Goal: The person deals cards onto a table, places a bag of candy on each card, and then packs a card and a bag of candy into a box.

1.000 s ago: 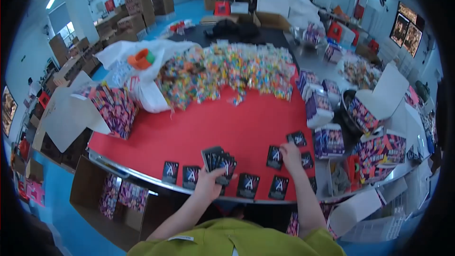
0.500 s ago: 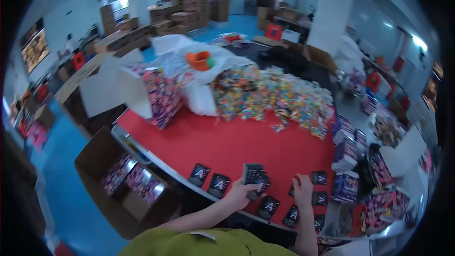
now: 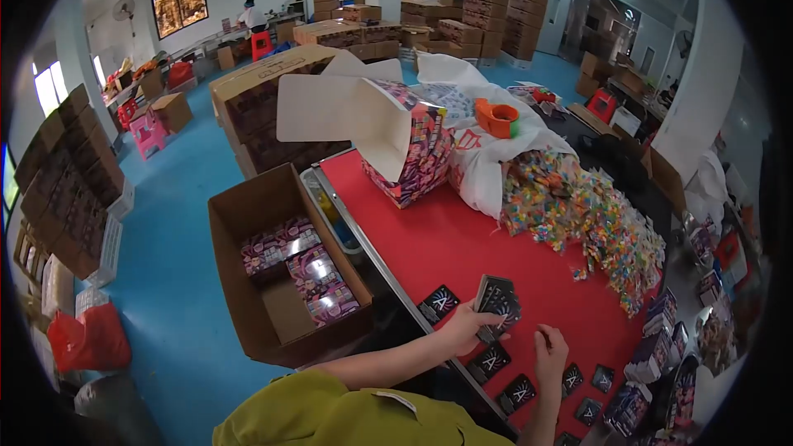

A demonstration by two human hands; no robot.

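Observation:
My left hand (image 3: 471, 329) is wrapped round a stack of black cards (image 3: 498, 301) and holds it tilted over the red tabletop (image 3: 429, 239). To its right, my right hand (image 3: 551, 355) hovers with its fingers curled closed, and nothing shows between them. Black cards printed with a white "A" lie along the near edge: one card (image 3: 438, 304) left of my left hand, another card (image 3: 489, 361) below it, and a third card (image 3: 517, 394) nearer my right wrist. Several more, including a card (image 3: 603, 377), lie right of my right hand.
A heap of small colourful wrapped pieces (image 3: 578, 215) covers the table's far right, beside a white sack (image 3: 479, 173). An open printed carton (image 3: 413, 149) stands at the back left. Below the left edge, an open cardboard box (image 3: 239, 297) contains printed packs. Purple packs (image 3: 628, 409) line the right.
My view has swung left, so the table appears farther right and more of the floor shows. My left hand still grips the card stack; my right hand stays curled beside it.

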